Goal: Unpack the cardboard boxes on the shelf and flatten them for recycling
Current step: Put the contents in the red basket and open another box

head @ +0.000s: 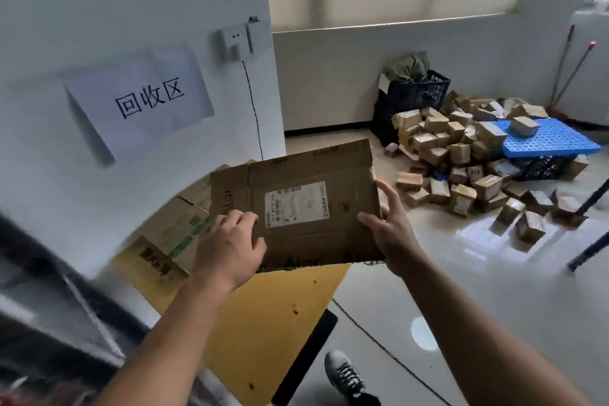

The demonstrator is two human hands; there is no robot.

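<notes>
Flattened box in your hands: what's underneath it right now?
Below the flattened box, flat cartons lie by the wall, with a yellow cardboard sheet in front of them. Where the two meet is covered by the box and the left hand.

One wide-angle view, from a camera worn on the person's head, faces forward and down along both forearms. The left hand [227, 241] and right hand [392, 234], holding a flattened box [303, 204], sit close at centre. A white wall [99, 10] stands near on the left; the floor [428, 290] stretches away right, towards a far corner.
</notes>
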